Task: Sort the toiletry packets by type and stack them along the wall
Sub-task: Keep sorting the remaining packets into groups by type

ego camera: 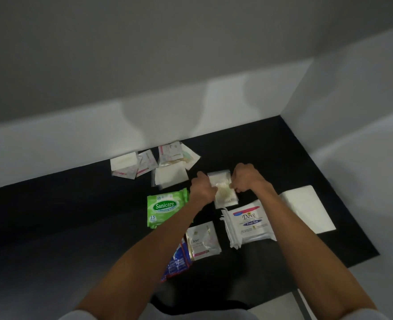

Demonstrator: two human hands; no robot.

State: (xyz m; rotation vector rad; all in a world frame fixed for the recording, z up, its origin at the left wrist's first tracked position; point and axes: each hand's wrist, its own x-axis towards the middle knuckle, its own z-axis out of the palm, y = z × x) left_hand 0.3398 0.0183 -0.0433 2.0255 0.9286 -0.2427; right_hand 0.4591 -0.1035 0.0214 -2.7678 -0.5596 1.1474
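Note:
My left hand point(202, 189) and my right hand point(245, 179) both grip a clear packet of cotton swabs point(224, 192) from its two sides, over the black counter point(75, 227). A green Sanicare wipes pack point(166, 207) lies left of my left arm. White Dove wipes packs point(248, 224) are stacked under my right forearm. A white Dove sachet point(203, 241) and blue sachets point(178, 262) lie between my arms. Small sachets and flat packets point(158, 162) sit along the white wall point(75, 139).
A white folded tissue or napkin point(306, 211) lies at the right of the counter. The counter ends at a white side wall point(329, 112) on the right and at its front edge near my body.

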